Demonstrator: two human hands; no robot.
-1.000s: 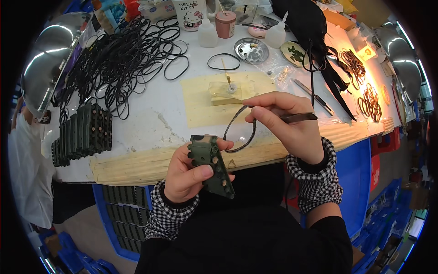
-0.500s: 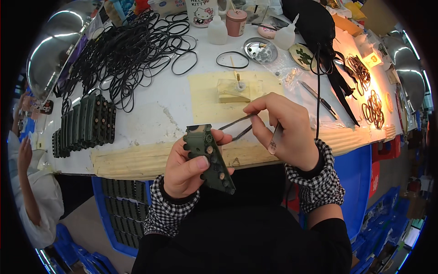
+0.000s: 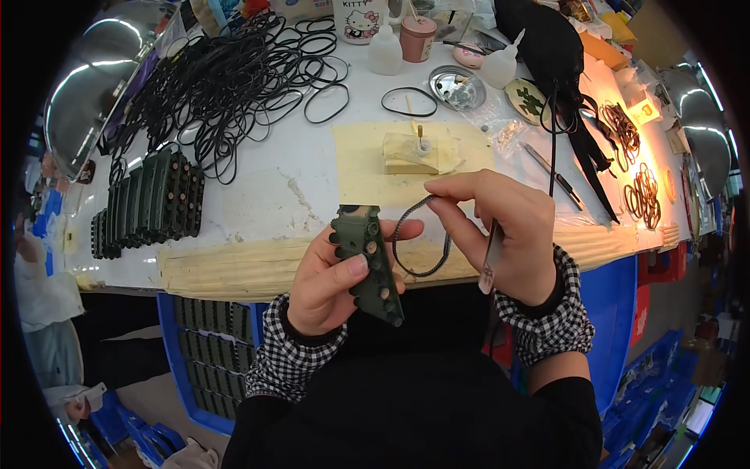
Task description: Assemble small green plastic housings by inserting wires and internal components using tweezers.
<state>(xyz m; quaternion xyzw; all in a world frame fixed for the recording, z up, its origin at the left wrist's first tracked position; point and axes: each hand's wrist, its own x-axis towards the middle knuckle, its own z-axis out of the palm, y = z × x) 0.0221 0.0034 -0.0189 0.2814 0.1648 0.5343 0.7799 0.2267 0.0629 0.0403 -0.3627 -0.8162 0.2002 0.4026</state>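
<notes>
A thin dark textured loop (image 3: 447,254), drawn out long and narrow half a second ago, now hangs open and rounded between a worker's hands. The right hand (image 3: 504,238) pinches its top between thumb and forefinger while also keeping hold of a slim, shiny, flat-sided tool (image 3: 491,262) that points down toward the near edge. The left hand (image 3: 326,285) is closed around a green moulded piece (image 3: 363,262), as in the earlier frame, thumb pressed on its face; the tapering part, with knobby edges and tan round spots, is held above the desk's near edge. The loop's left side passes by the left forefinger; whether they touch cannot be told. At far left, a co-worker's bare forearm seen before has gone from its place. The desk (image 3: 258,203) is white and scuffed, its near edge padded with ribbed, pale yellow material (image 3: 226,272). On its left lie a tangle of smooth black bands (image 3: 211,102) and a close-packed row of similar green pieces (image 3: 160,199); beyond the hands, a tape-wrapped yellow block (image 3: 410,156) sits near a round, shiny metal dish (image 3: 457,87).
</notes>
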